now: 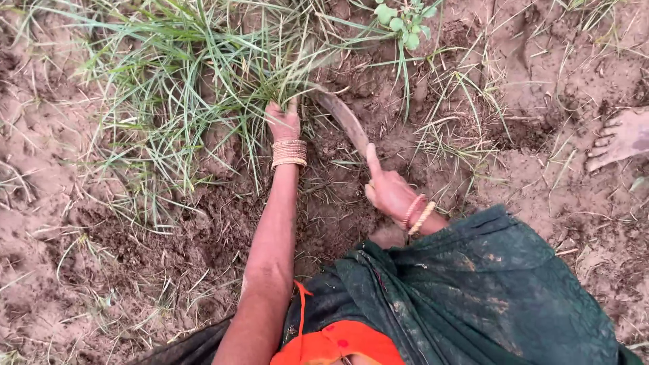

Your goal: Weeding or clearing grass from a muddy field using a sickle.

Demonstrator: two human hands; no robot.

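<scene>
My left hand (pixel 282 122), with a stack of gold bangles at the wrist, is closed around the base of a tuft of long green grass (pixel 196 74) growing from the soil. My right hand (pixel 389 189), wearing thin bangles, grips the handle of a curved sickle (pixel 341 115), index finger stretched along it. The muddy blade arcs up to the grass base just right of my left hand. Dark green cloth (pixel 473 290) covers my knees at the bottom.
Damp brown soil (pixel 101 257) with dry straw surrounds the tuft. A small round-leaved weed (pixel 404 20) grows at the top. A bare foot (pixel 618 138) rests on the ground at the right edge. Orange cloth (pixel 338 345) shows at the bottom.
</scene>
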